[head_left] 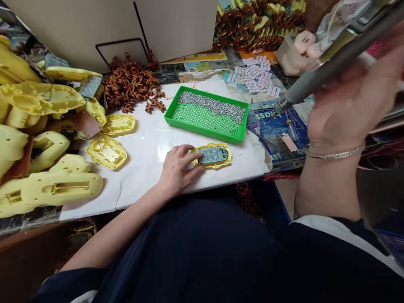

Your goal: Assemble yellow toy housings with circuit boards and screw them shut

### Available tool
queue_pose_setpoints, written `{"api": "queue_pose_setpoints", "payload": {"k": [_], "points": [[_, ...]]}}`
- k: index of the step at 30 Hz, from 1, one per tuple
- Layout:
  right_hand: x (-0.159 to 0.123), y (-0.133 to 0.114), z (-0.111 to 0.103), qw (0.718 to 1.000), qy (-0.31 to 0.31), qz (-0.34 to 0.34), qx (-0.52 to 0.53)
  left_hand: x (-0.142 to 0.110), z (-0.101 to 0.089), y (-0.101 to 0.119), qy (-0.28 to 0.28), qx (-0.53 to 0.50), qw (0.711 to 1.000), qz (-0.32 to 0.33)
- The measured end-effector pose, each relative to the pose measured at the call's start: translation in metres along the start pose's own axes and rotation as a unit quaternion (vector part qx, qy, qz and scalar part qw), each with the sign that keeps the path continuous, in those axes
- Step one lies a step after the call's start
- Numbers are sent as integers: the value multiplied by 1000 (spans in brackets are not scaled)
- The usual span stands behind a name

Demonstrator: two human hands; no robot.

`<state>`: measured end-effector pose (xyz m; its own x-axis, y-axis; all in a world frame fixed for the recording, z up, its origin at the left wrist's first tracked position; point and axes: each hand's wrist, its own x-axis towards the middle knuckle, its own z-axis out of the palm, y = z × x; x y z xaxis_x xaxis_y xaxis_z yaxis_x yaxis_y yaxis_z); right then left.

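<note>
My left hand [180,169] rests at the near edge of the white work surface, its fingers holding the left end of a small yellow plastic shell [228,162]. Inside that shell lies a circuit board [213,155], with one fingertip on it. Raised at the right, my right hand [347,99] is wrapped round a grey power screwdriver [315,80]. Its bit points down and left, above the blue-printed sheet and apart from the shell. A green perforated tray [202,134] stands just beyond the shell, with small silver screws [214,105] heaped along its far side.
Yellow shells [52,185] are piled at the left, with smaller open ones [107,152] beside them. Brown plastic pieces [131,84] lie heaped behind. Small pale printed pieces [255,75] spread at the back right, near a container of pink parts [292,54].
</note>
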<state>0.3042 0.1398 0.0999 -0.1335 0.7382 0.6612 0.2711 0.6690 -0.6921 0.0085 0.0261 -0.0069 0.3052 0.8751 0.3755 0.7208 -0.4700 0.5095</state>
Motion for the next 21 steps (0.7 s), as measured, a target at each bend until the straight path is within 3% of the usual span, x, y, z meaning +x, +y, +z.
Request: {"api": "queue_pose_setpoints", "payload": {"k": [1, 2, 5, 8, 13, 17, 21], "points": [[7, 0, -1, 994, 90, -40, 55, 1, -3, 0, -4, -3, 1000, 7], [11, -2, 0, 993, 103, -19, 58, 2, -7, 0, -4, -9, 1000, 15], [17, -12, 9, 997, 43, 57, 13, 13, -20, 4, 22, -32, 999, 33], [19, -22, 26, 996, -6, 71, -47, 35, -27, 11, 42, -68, 996, 32], [23, -40, 63, 994, -48, 97, 10, 70, -14, 19, 7, -116, 993, 24], [23, -55, 84, 992, 12, 108, 70, 82, -1, 22, -20, -140, 990, 10], [23, -49, 91, 981, 49, 85, 169, 87, 1, 21, -17, -164, 986, -16]]}}
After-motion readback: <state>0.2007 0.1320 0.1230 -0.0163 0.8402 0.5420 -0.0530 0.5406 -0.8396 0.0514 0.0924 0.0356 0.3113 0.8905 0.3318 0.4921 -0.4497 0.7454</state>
